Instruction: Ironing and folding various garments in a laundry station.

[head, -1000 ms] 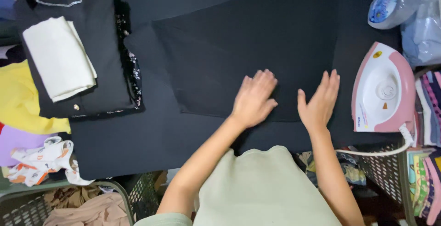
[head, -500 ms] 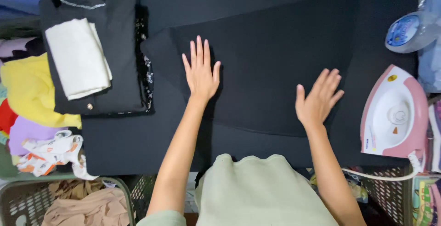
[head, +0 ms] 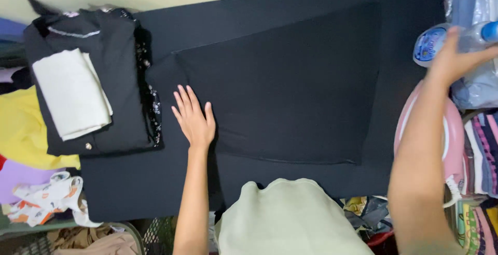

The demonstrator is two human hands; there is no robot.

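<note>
Left hand point(head: 193, 117) lies flat, fingers apart, on the left edge of the black cloth point(head: 290, 84), which we see spread across the dark board point(head: 135, 187). Far left, a white cloth point(head: 72, 99) sits on a folded black stack point(head: 124, 79). Right hand point(head: 454, 58) rests on a spray bottle point(head: 433, 42) at far right, above the pink iron point(head: 451, 136); can't tell if it grips.

Black cloth point(head: 290, 89): a dark garment spread flat on the black board point(head: 129, 187), folded to a rough trapezoid, its wide side toward the right edge, its narrow end at the left. Spray bottle point(head: 441, 40): clear plastic, blue-capped, lying at the board's far right corner.
</note>
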